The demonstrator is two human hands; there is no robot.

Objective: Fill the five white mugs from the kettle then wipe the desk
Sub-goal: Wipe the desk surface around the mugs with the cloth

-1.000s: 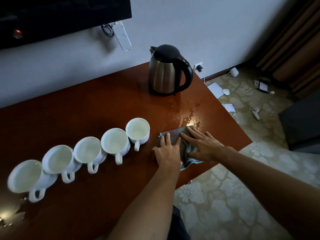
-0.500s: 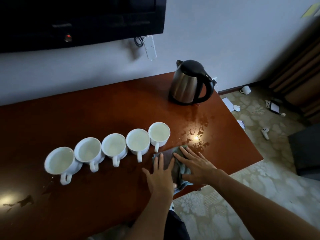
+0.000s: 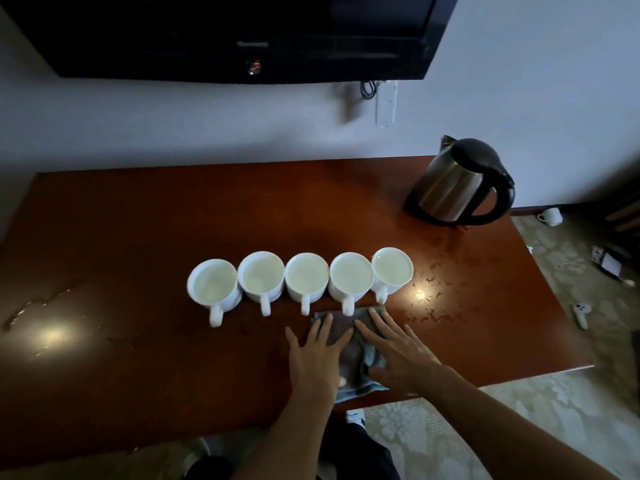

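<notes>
Several white mugs stand in a row on the brown desk [image 3: 145, 216], from the leftmost mug [image 3: 213, 284] to the rightmost mug [image 3: 393, 271], all holding liquid, handles toward me. A steel kettle [image 3: 457, 183] with a black lid and handle stands at the desk's back right. A grey cloth [image 3: 349, 358] lies flat just in front of the two right mugs. My left hand [image 3: 317, 358] and my right hand [image 3: 401, 351] press flat on the cloth, fingers straight, side by side.
Water drops [image 3: 436, 306] glisten on the desk right of the mugs; a thin spill [image 3: 31, 308] lies at the far left. A dark screen [image 3: 242, 32] hangs on the wall above. On the patterned floor at right lie a mug [image 3: 550, 216] and small items.
The camera has swung left and up, so the whole mug row is now centred. Both hands stay flat on the cloth, which sits closer to the mug handles.
</notes>
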